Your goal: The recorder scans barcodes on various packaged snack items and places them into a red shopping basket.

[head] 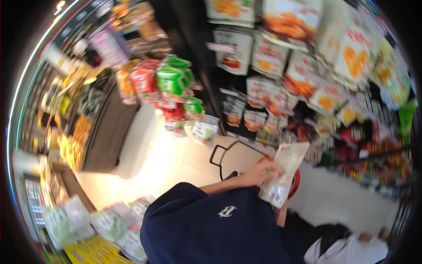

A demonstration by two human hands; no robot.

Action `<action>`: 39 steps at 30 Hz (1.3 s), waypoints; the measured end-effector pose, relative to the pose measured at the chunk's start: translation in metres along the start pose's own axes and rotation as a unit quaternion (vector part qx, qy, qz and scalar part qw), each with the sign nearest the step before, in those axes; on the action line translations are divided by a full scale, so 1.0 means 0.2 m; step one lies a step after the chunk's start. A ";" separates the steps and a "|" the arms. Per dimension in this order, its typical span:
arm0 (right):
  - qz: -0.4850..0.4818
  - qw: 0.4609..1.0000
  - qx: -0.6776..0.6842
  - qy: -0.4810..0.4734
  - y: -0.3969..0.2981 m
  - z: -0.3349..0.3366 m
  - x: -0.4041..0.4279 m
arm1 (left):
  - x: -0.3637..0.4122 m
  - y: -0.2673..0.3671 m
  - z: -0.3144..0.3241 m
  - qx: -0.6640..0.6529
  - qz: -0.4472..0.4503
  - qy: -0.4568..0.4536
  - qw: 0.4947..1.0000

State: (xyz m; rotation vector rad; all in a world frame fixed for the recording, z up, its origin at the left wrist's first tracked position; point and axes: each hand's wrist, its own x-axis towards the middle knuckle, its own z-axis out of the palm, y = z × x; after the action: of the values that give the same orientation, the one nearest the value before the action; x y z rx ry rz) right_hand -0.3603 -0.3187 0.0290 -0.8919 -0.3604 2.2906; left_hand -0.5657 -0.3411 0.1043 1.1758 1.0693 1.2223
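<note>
A cream-coloured food pouch [288, 161] with a pale printed label near its lower end stands tilted at the right front of my navy shirt. My left hand [265, 172] reaches across from the left, its fingers curled at the pouch's left edge and on its face. Something small in red and green shows behind these fingers. Part of my right forearm [281, 214] is visible below the pouch; the right hand itself is hidden. Behind the pouch curves the red rim [297, 184] of a round object, mostly covered. A black metal frame or handle [217, 155] is beyond my left hand.
A black rack with hanging snack pouches [232, 51] rises ahead and right. Green bags [173, 79] and red bags [145, 79] hang ahead. A wooden display counter [110, 132] stands left; plastic-wrapped packs [112, 222] lie lower left. A person in white [349, 250] is at lower right.
</note>
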 end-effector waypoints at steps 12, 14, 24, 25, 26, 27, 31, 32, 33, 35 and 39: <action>0.048 0.988 -0.145 -0.003 -0.06 0.08 0.06 | -0.28 -0.11 -0.02 -0.183 -0.182 0.286 0.923; 0.060 0.985 -0.158 -0.018 -0.07 0.10 0.08 | -0.33 -0.12 -0.01 -0.141 -0.149 0.327 0.923; 0.162 0.965 -0.165 -0.122 -0.10 0.15 0.06 | -0.52 0.01 0.20 -0.309 -0.089 0.331 0.887; 0.193 0.955 -0.148 -0.172 -0.10 0.13 0.06 | -0.53 0.01 0.23 -0.378 -0.080 0.294 0.875; 0.192 0.957 -0.171 -0.137 -0.10 0.11 0.07 | -0.55 0.01 0.26 -0.363 -0.088 0.310 0.874; 0.174 0.961 -0.172 -0.132 -0.10 0.09 0.08 | -0.56 0.01 0.28 -0.342 -0.082 0.314 0.882; 0.134 0.964 -0.228 -0.033 -0.18 0.07 0.09 | -0.57 -0.08 0.29 -0.335 -0.067 0.341 0.876; 0.088 0.964 -0.250 -0.007 -0.21 0.08 0.04 | -0.56 -0.12 0.27 -0.325 -0.085 0.347 0.876; 0.051 0.951 -0.304 -0.014 -0.23 0.10 0.01 | -0.54 -0.16 0.23 -0.324 -0.049 0.391 0.860; 0.083 0.927 -0.366 -0.020 -0.33 0.13 -0.08 | -0.48 -0.25 0.14 -0.342 -0.059 0.454 0.821; 0.118 0.892 -0.433 -0.040 -0.41 0.13 -0.17 | -0.42 -0.35 -0.04 -0.209 -0.068 0.517 0.828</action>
State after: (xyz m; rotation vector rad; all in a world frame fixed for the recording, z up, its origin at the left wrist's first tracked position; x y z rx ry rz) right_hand -0.3209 -0.2809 0.1036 -1.3077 -1.4578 2.3742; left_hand -0.5714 -0.4222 0.0328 0.0017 1.4926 1.9102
